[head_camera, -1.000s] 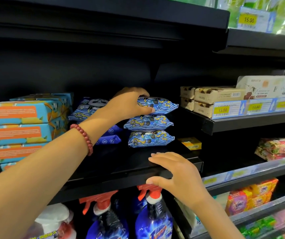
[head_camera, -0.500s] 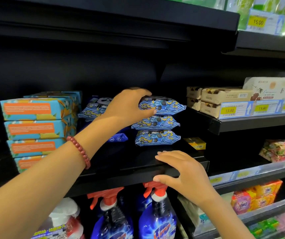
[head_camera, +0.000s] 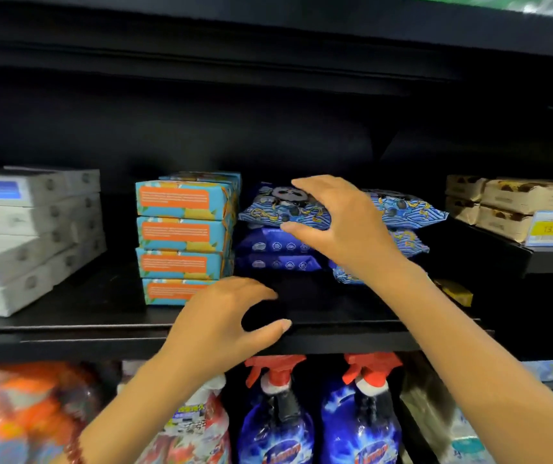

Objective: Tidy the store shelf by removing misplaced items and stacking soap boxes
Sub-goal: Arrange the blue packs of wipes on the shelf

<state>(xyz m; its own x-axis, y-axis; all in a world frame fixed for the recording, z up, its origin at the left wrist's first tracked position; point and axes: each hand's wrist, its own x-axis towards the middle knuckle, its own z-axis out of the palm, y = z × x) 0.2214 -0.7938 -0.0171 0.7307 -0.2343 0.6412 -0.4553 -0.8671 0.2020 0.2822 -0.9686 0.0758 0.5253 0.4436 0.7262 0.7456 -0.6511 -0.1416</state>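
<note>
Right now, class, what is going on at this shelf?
A person is tidying a store shelf. Their right hand reaches over the top blue patterned pack of the middle pile, fingers spread, not clearly gripping it. The left hand hovers loosely curled at the front edge, holding nothing. Beside the pile, teal-and-orange boxes stand stacked.

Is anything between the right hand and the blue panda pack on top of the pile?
Nothing visible. The right hand is at the blue panda pack, fingers spread over its right end; the left hand is lower, by the shelf edge.
</note>
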